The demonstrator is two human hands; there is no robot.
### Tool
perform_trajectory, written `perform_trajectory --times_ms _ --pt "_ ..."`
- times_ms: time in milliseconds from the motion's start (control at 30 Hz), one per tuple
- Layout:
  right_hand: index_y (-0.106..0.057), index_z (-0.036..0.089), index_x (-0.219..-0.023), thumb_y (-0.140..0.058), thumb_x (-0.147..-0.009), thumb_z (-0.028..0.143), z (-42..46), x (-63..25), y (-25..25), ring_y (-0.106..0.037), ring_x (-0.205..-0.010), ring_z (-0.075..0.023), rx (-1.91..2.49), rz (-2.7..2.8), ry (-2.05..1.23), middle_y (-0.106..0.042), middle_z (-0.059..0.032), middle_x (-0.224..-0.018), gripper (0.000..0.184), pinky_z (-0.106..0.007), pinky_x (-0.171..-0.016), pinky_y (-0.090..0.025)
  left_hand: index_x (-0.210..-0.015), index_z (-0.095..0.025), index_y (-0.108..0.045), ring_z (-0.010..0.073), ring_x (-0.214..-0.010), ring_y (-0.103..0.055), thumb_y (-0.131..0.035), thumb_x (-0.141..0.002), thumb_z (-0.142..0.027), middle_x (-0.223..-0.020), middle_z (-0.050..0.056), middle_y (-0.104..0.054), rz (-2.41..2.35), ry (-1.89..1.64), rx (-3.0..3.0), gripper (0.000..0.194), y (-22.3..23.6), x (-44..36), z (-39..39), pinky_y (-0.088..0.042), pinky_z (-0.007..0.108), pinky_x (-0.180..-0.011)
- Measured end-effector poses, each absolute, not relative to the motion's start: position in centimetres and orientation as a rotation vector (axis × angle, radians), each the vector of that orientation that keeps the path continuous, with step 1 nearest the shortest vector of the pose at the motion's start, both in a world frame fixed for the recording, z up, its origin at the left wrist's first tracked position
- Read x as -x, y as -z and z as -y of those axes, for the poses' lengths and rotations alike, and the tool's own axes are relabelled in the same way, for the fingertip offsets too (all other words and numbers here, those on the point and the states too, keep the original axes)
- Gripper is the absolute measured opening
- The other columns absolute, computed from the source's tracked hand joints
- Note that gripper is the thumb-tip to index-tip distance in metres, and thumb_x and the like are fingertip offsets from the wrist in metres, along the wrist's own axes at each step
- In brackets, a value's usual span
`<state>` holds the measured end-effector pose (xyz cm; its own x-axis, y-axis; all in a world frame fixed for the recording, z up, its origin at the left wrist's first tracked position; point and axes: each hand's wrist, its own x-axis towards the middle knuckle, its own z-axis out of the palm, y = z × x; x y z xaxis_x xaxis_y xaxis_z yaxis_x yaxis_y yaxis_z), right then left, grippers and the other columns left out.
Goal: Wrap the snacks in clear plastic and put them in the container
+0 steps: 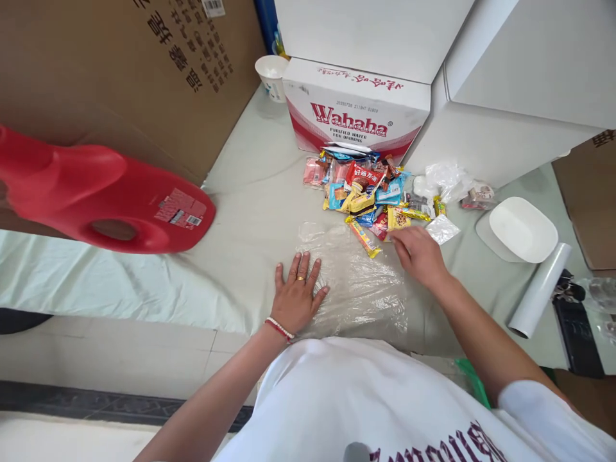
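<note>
Plastic film: a clear, wrinkled sheet (359,292) lies on the tabletop (245,212), directly in front of the person and on the near side of the snack pile.
Left hand: the left hand (294,298) rests palm down at the left edge of the clear, wrinkled sheet; fingers spread apart, gripping nothing. A ring (301,278) and a red-and-white bracelet (280,329) are worn.
Right hand: the right hand (421,256) is at the far right corner of the sheet, just beside the snacks; fingers curled in toward the thumb. Whether they are clamped on the film cannot be told.
Snack pile: wrapped snacks (360,189) in red, blue, yellow and pink lie heaped beyond the sheet, against the white-and-red Wahaha carton (356,109). A yellow-and-orange bar (363,237) lies at the near edge of the heap.
Right of pile: a white square packet (443,229) lies just beyond the right hand; crumpled clear plastic (450,183) lies behind it.
Far right: a white tub (517,231), a white roll (541,292) beside it, and a flat black object (577,333).
Left side: a red jug (115,199) with a handle opening, in front of a brown cardboard box (120,83).
Back: a paper cup (273,77) adjoins the carton's left end.
</note>
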<state>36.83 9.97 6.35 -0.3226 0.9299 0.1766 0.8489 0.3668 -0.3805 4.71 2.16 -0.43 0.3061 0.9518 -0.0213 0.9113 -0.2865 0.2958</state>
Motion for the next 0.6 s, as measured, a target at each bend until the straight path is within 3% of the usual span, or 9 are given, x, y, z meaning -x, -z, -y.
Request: perform_trajectory --times_ms 133,200,267,367,467,533,600 --pt "-0.051 0.02 -0.15 -0.046 -0.102 0.019 -18.7 -32.4 -7.8 -0.037 -0.147 -0.0289 1.16 2.624 -0.071 -0.055 -0.0108 -0.152 0.048 -0.054 -0.122 -0.028 -0.16 -0.024 -0.035 0.0357 -0.159 -0.02 -0.046 -0.101 -0.048 -0.17 0.016 -0.025 -1.688 -0.263 -2.318 0.065 0.4 -4.8 -2.1 -0.001 0.066 -0.124" --pt "-0.047 0.02 -0.152 -0.047 -0.1 0.013 -21.4 -30.8 -7.9 -0.031 -0.151 -0.0279 1.001 2.804 -0.016 -0.057 -0.0103 -0.15 0.053 -0.059 -0.125 -0.017 -0.16 -0.026 -0.035 0.0349 -0.159 -0.021 -0.047 -0.101 -0.048 -0.17 0.016 -0.026 -1.68 -0.295 -2.306 0.065 0.4 -4.7 -2.1 -0.001 0.065 -0.125" --pt "-0.055 0.019 -0.145 -0.045 -0.099 0.008 -22.6 -30.1 -8.0 -0.035 -0.148 -0.0285 0.969 2.889 0.027 -0.065 -0.0108 -0.136 0.048 -0.06 -0.125 -0.014 -0.16 -0.027 -0.035 0.0344 -0.159 -0.021 -0.048 -0.1 -0.048 -0.169 0.015 -0.027 -1.676 -0.334 -2.282 0.065 0.4 -4.7 -2.1 0.0 0.064 -0.125" --pt "-0.065 0.017 -0.13 -0.052 -0.097 0.014 -21.9 -31.1 -8.8 -0.039 -0.141 -0.032 1.044 2.835 0.021 -0.067 -0.0133 -0.126 0.036 -0.06 -0.123 -0.02 -0.16 -0.027 -0.037 0.0354 -0.158 -0.023 -0.05 -0.1 -0.047 -0.169 0.016 -0.028 -1.671 -0.39 -2.251 0.065 0.4 -4.7 -2.1 0.0 0.065 -0.125" --pt "-0.064 0.017 -0.129 -0.065 -0.093 0.031 -19.0 -33.5 -10.6 -0.046 -0.132 -0.035 1.205 2.569 -0.171 -0.061 -0.0152 -0.127 0.039 -0.056 -0.114 -0.037 -0.16 -0.025 -0.037 0.0363 -0.158 -0.024 -0.049 -0.1 -0.048 -0.168 0.017 -0.029 -1.656 -0.404 -2.269 0.065 0.4 -4.6 -2.0 -0.001 0.066 -0.125" --pt "-0.061 0.019 -0.13 -0.069 -0.09 0.041 -16.4 -34.7 -11.7 -0.058 -0.116 -0.0311 1.311 2.388 -0.501 -0.06 -0.0135 -0.124 0.046 -0.048 -0.099 -0.05 -0.16 -0.024 -0.037 0.0357 -0.158 -0.024 -0.047 -0.101 -0.049 -0.168 0.016 -0.029 -1.658 -0.379 -2.299 0.065 0.4 -4.6 -2.1 -0.002 0.066 -0.125" --pt "-0.06 0.022 -0.129 -0.071 -0.088 0.047 -13.8 -34.8 -11.9 -0.064 -0.101 -0.0259 1.309 2.334 -1.0 -0.063 -0.0102 -0.119 0.049 -0.04 -0.085 -0.056 -0.16 -0.024 -0.036 0.0345 -0.158 -0.024 -0.044 -0.101 -0.051 -0.169 0.016 -0.028 -1.679 -0.341 -2.327 0.065 0.3 -4.6 -2.1 -0.004 0.065 -0.126"
